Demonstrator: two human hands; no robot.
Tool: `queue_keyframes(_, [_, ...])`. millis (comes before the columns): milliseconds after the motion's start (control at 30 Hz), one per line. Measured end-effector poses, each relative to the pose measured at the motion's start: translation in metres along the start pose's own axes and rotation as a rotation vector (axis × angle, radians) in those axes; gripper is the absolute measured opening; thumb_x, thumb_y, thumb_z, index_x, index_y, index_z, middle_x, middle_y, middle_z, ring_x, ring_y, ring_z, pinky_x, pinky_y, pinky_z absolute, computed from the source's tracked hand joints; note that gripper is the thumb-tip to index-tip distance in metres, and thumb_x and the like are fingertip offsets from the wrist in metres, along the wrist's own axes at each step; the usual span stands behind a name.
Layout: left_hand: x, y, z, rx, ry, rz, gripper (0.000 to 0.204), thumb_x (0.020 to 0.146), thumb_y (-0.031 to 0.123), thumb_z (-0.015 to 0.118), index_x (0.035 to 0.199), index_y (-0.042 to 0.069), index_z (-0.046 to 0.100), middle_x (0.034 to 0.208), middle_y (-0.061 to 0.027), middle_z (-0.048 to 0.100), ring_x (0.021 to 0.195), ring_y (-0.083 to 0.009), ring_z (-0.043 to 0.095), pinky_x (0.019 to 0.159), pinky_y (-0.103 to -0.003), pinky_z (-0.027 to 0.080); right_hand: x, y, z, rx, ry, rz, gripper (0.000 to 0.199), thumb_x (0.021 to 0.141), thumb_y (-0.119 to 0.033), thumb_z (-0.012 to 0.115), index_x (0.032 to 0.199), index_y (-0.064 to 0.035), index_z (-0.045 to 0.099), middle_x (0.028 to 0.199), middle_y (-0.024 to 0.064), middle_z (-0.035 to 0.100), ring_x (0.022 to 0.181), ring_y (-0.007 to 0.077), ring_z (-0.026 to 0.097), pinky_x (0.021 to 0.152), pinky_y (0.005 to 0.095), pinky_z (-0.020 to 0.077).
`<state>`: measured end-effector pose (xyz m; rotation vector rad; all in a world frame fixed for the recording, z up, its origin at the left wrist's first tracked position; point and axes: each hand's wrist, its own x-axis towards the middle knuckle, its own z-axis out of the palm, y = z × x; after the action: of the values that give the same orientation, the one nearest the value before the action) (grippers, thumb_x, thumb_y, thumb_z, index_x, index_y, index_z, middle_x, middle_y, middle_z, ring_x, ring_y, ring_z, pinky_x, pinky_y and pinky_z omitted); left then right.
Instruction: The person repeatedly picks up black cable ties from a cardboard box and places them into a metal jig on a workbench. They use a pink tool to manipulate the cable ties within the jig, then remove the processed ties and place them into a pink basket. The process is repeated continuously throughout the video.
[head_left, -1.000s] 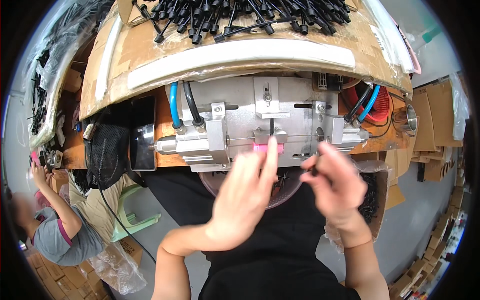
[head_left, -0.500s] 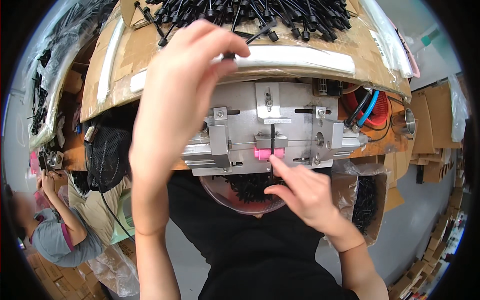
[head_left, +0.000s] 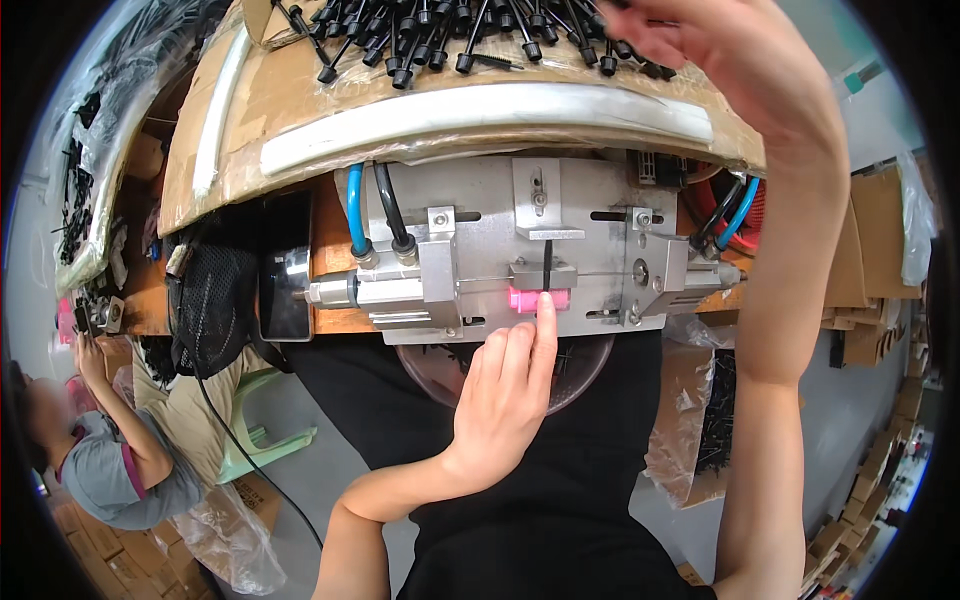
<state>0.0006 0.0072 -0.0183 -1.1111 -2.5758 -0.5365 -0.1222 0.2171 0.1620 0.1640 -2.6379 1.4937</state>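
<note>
My left hand (head_left: 500, 400) reaches in from below, index finger stretched out and the other fingers loosely bent. Its index fingertip touches the near end of a thin black rod (head_left: 547, 262), which lies lengthwise across a small metal block and a pink piece (head_left: 522, 299) on the metal fixture (head_left: 490, 240). The rod's far end meets an angled metal stop (head_left: 550, 235). Raised at the upper right, my right hand (head_left: 700, 45) is over the pile of black rods with thick ends (head_left: 465, 60). Its fingers are curled in, blurred and partly cut off; something dark shows at their tips.
Metal cylinders with blue and black hoses (head_left: 358, 215) flank the fixture. A phone (head_left: 286, 290) and black mesh bag (head_left: 215, 310) lie left. Below are a bowl (head_left: 590, 375) and, right, a box of black parts (head_left: 715, 420). A co-worker (head_left: 130, 460) sits far left.
My left hand has come down from the pile to the black rod at the pink piece. My right hand has left that rod and risen to the pile's right side.
</note>
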Motion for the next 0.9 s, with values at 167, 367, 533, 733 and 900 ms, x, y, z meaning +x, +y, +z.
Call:
queue_keyframes(167, [0.001,0.001,-0.001,0.04,-0.042,-0.008,0.064,0.076,0.001,0.063,0.137,-0.009,0.047,0.096,-0.0078,0.05,0.087,-0.0205,0.053,0.079,-0.03,0.048,-0.019,0.025,-0.028,0.766,-0.129,-0.214,0.015,0.095,-0.01,0.059,0.1,0.0022,0.065,0.089,0.008,0.064,0.077,0.0147,0.061,0.058,0.0267,0.0486])
queue_keyframes(367, [0.04,-0.007,-0.045,-0.114,-0.011,0.028,0.06,0.081,0.011,0.067,0.136,-0.005,0.05,0.096,-0.0086,0.052,0.087,-0.0219,0.054,0.077,-0.032,0.047,-0.116,0.021,0.021,0.161,0.35,-0.406,0.027,0.084,-0.017,0.072,0.101,-0.0023,0.057,0.08,0.0081,0.06,0.067,0.0172,0.055,0.063,0.0275,0.0456])
queue_keyframes(533, [0.141,-0.079,-0.07,0.005,0.391,0.034,0.027,0.087,0.0,0.061,0.113,0.007,0.064,0.095,-0.0125,0.059,0.089,-0.0276,0.06,0.078,-0.039,0.047,-0.184,0.067,0.113,-0.203,0.3,-0.342,0.057,0.064,0.012,0.077,0.119,0.0091,0.062,0.08,0.0119,0.064,0.067,0.0245,0.061,0.059,0.0332,0.0508])
queue_keyframes(733, [0.189,-0.096,-0.089,-0.282,0.002,-0.08,0.022,0.078,-0.002,0.067,0.1,-0.002,0.06,0.08,-0.0143,0.057,0.078,-0.0299,0.057,0.074,-0.036,0.047,-0.192,0.098,0.155,-0.296,0.261,-0.297,0.062,0.069,0.01,0.075,0.128,0.0089,0.057,0.074,0.0083,0.059,0.063,0.0194,0.055,0.058,0.0325,0.0471])
queue_keyframes(900, [0.157,-0.085,-0.102,-0.246,0.131,-0.038,0.031,0.08,-0.003,0.065,0.11,0.002,0.06,0.083,-0.0133,0.056,0.082,-0.0267,0.058,0.076,-0.035,0.047,-0.183,0.098,0.156,-0.345,0.216,-0.287,0.065,0.07,0.004,0.076,0.132,0.006,0.055,0.075,0.0071,0.058,0.063,0.0195,0.052,0.059,0.0328,0.0459])
